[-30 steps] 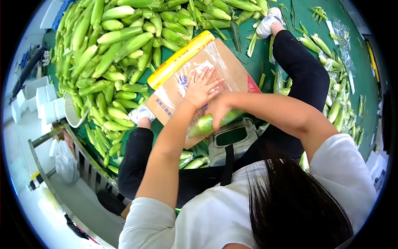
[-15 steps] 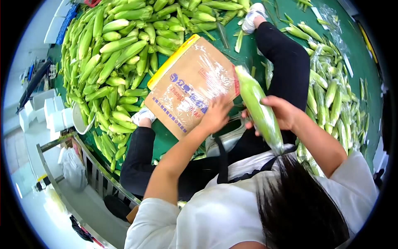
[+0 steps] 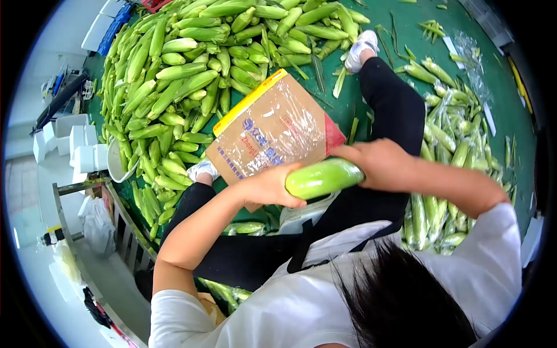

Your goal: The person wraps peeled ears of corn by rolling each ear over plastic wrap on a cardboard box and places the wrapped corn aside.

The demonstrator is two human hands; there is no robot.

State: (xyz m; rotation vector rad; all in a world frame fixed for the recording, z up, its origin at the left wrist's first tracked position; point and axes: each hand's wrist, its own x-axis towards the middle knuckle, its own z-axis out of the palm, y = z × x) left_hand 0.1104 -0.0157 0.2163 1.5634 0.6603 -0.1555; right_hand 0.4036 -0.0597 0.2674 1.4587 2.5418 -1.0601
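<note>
A green corn cob (image 3: 324, 178) in shiny clear film lies roughly level between my two hands, above my lap. My left hand (image 3: 272, 184) is closed on its left end, fingers partly behind it. Around the right end my right hand (image 3: 380, 165) is wrapped. Just beyond them a cardboard box (image 3: 272, 130) with blue and red print has clear film over its top. Along the box's far left edge runs a yellow strip (image 3: 249, 101).
A big heap of unwrapped corn (image 3: 185, 75) fills the back left. Film-wrapped cobs (image 3: 458, 145) are piled at the right. A white basin (image 3: 119, 162) and a metal rack (image 3: 87, 188) stand at the left. Loose husks lie on the green floor (image 3: 406, 17).
My left hand has left the box's film and taken the cob's left end. The cob, upright in my right hand half a second ago, is now turned level and lower.
</note>
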